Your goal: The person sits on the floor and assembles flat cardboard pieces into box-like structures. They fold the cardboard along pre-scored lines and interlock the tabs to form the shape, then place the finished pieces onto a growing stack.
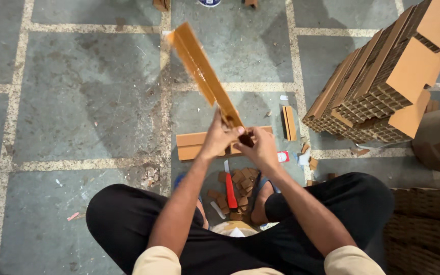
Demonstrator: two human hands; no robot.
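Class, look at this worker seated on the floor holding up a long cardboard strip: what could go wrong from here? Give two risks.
1. Both the left hand and right hand grip only one end of the cardboard strip, so its long free end may bend or swing.
2. The red-handled cutter lies among cardboard scraps between the feet, where a foot might catch it.

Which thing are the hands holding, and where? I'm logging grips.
Both the left hand and right hand grip the long brown cardboard angle strip at its lower end.

Far end of cardboard strip [199, 66] motion-blurred, its near end hidden inside both hands' grip, round object [209, 2] cut off at top edge
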